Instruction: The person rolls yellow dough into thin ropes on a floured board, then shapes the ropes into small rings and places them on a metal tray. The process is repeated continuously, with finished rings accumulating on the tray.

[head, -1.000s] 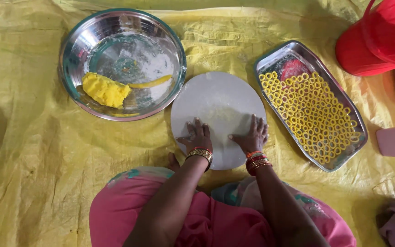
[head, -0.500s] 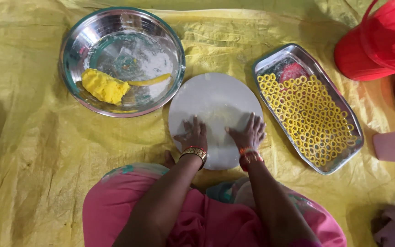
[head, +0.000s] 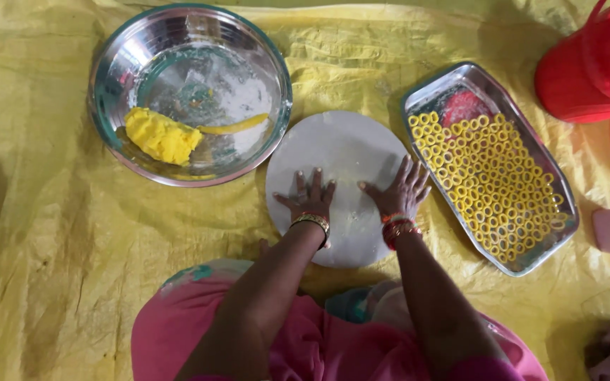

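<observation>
A yellow sheet (head: 44, 233) covers the floor under everything. At the upper left sits a round steel bowl (head: 111, 67) — inside it a lump of yellow dough (head: 160, 135) lies against the near left wall, with a thin yellow strip of dough (head: 238, 125) just to its right on the floury bottom.

Beside the bowl, nearly touching its rim, is a round white board (head: 347, 144) dusted with flour. The left hand (head: 310, 200) rests flat on the board's near left part, fingers spread and palm down, grasping nothing; a gold bangle (head: 310, 221) circles its wrist. Just to the right, the right hand (head: 402, 192) also presses flat on the board with fingers splayed, empty as well (red and orange bangles (head: 397, 228) sit at that wrist). Whether any dough lies under the palms cannot be told.

Farther right stands a steel tray (head: 555, 194), set at a slant and filled with rows of small yellow rings (head: 495, 176) — a red patch (head: 464, 107) shows at its far end. A red bucket (head: 591, 63) stands at the upper right corner, well apart from the hands.
</observation>
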